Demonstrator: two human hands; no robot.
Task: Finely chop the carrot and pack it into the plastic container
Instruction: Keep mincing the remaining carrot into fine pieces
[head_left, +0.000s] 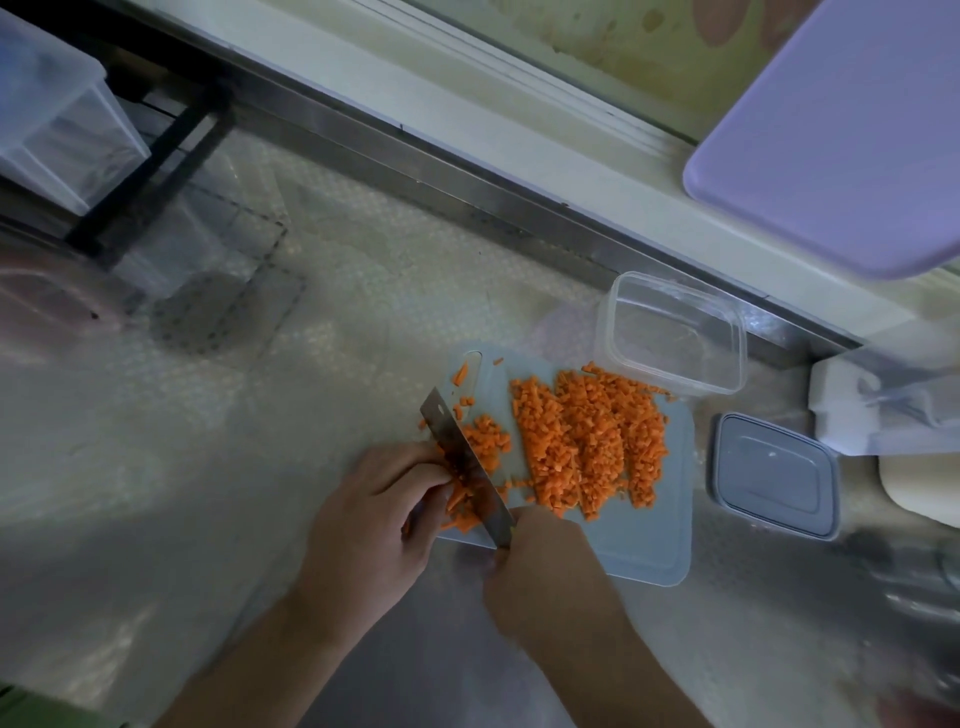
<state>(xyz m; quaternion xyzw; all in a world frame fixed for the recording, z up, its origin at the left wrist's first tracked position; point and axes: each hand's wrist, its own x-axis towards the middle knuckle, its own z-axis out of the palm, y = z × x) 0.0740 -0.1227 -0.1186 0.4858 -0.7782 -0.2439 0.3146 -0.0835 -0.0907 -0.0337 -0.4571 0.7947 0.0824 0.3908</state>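
Carrot strips (460, 506), the last uncut bundle, sit at the near left corner of the cutting board (649, 545), pinned under the curled fingertips of the left hand (374, 514). Their long axis looks to run left to right, and the knife (465, 462) crosses it, blade running from the near edge toward the far left corner, flat side just beside the left knuckles. The right hand (540, 566) grips the handle at the board's near edge, fingers wrapped round it. Diced carrot (592, 447) lies heaped across the board's middle and far side. The open plastic container (675, 332) waits, touching the far right corner, empty; its lid (774, 475) lies on the worktop (260, 441) just off the right edge. The next cuts probably walk leftward toward the fingertips.
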